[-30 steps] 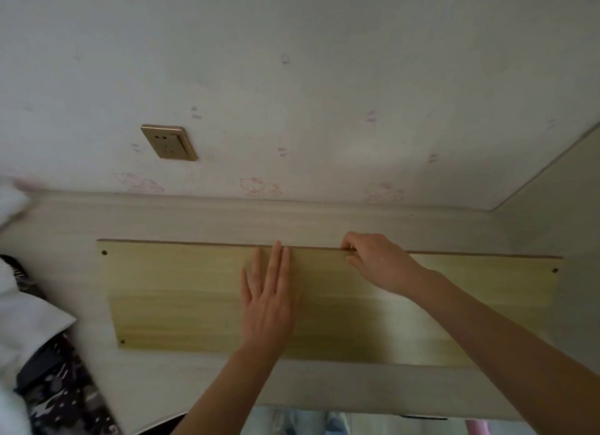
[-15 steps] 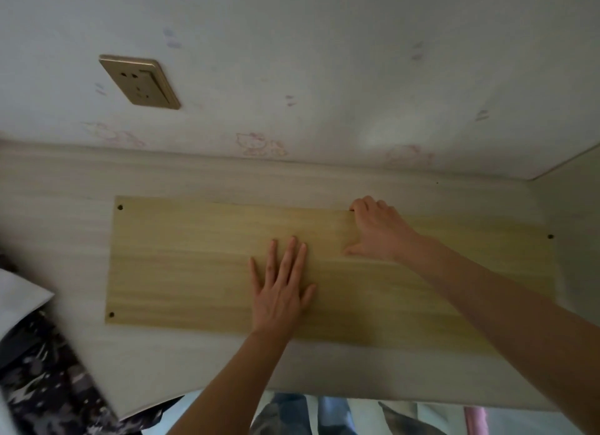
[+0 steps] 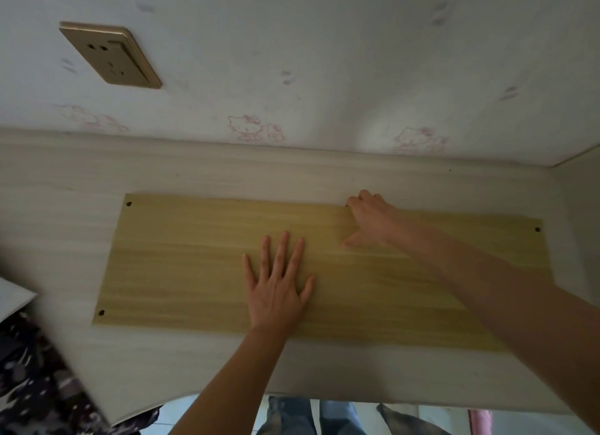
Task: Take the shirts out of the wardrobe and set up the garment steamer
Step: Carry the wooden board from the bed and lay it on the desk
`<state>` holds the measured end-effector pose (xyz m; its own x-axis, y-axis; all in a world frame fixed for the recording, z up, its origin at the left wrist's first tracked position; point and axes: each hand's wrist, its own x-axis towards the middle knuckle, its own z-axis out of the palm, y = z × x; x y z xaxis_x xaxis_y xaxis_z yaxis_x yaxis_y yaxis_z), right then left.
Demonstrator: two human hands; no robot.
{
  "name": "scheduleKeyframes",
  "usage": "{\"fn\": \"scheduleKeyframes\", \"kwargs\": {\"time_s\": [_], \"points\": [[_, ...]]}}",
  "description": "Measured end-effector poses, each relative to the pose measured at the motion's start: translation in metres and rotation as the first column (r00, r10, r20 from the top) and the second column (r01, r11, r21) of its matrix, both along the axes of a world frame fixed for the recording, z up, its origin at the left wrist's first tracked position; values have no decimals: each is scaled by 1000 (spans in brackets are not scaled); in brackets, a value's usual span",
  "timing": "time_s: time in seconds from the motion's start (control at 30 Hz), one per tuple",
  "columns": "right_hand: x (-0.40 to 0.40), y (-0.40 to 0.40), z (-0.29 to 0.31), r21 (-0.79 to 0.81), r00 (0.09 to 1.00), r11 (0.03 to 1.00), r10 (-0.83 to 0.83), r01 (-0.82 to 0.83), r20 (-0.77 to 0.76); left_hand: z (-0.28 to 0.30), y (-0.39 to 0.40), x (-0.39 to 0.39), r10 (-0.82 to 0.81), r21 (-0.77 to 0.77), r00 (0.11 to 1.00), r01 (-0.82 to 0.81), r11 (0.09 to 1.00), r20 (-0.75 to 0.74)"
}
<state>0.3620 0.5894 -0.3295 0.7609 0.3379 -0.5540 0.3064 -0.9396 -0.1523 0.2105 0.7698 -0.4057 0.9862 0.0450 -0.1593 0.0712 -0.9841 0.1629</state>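
A yellow wooden board [image 3: 194, 256] with small holes at its corners lies flat on a pale wood-grain surface [image 3: 65, 207]. My left hand [image 3: 279, 282] presses flat on the board's middle, fingers spread. My right hand [image 3: 370, 220] is at the board's far edge, its fingers curled over that edge and its thumb on the top face. No shirt or garment steamer is in view.
A gold wall socket [image 3: 110, 54] sits on the cartoon-print wall behind. A pale side panel [image 3: 578, 191] closes the right. Dark patterned fabric [image 3: 32, 386] and a white item [image 3: 13, 298] lie at the left. Jeans [image 3: 292, 415] show below the surface's front edge.
My left hand has slid back from the board's far edge to its middle. My right hand stays on the far edge. The view has shifted closer and to the right.
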Motion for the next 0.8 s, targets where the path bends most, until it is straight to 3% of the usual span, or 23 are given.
{"fn": "scheduleKeyframes", "kwargs": {"time_s": [0.17,0.27,0.4,0.5,0.6,0.8], "points": [[0,0,-3,-10,1000,1000,11,-11,-4,-2,1,0,1,9,1000,-1,1000,5],[-1,4,3,-58,994,996,69,-65,84,-3,1,1,-5,8,1000,5,1000,-8],[-8,24,13,92,989,995,21,-35,145,-5,1,4,13,13,1000,-13,1000,-24],[-24,32,9,44,982,997,54,-63,181,-6,-1,9,17,8,1000,-17,1000,-24],[-38,24,0,12,991,1000,25,-27,128,-7,-1,12,18,2,1000,-18,1000,-24],[-85,-11,-20,-8,982,998,-65,68,176,-8,9,10,5,-27,999,-6,1000,-36]]}}
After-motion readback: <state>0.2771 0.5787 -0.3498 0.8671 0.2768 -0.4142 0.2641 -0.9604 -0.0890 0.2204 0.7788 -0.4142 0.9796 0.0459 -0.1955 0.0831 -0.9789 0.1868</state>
